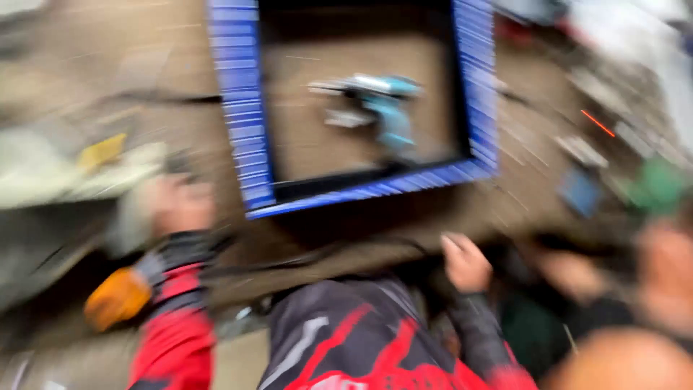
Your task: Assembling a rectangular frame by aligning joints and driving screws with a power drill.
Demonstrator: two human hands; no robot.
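Frame heavily motion-blurred, details soft. Left hand (177,206) sits at left-centre, fingers seem curled against a pale greyish blurred thing (133,217); can't tell what it is or whether the hand grips it or just touches. Sleeve is red w/ black cuff, orange patch (117,297) near the elbow. Right hand (465,261) is lower centre-right, fingers loosely bent, nothing seen in it, thumb side up; it hovers just below the bottom right part of the blue frame (242,108), apart from it. Dark sleeve w/ red at the bottom.

Blue frame: big rectangular, ribbed blue border, dark inner edge, tilted a bit, lying on a brownish floor (144,58) at top centre. Inside it, near the middle-right, a teal power tool (386,108) w/ a pale front part, lying on the floor surface, not touching the border as far as I can tell.

Between the hands: torso in black/red/white jacket (346,339) at bottom edge.

Left edge: pale flat boards or debris w/ a yellow bit (101,152). Right side: scattered clutter, small blue flat item (580,191), green blob (658,186), thin orange-red streak (598,123). Bottom right corner: blurred skin-toned shapes (668,278), prob another person, can't tell more.
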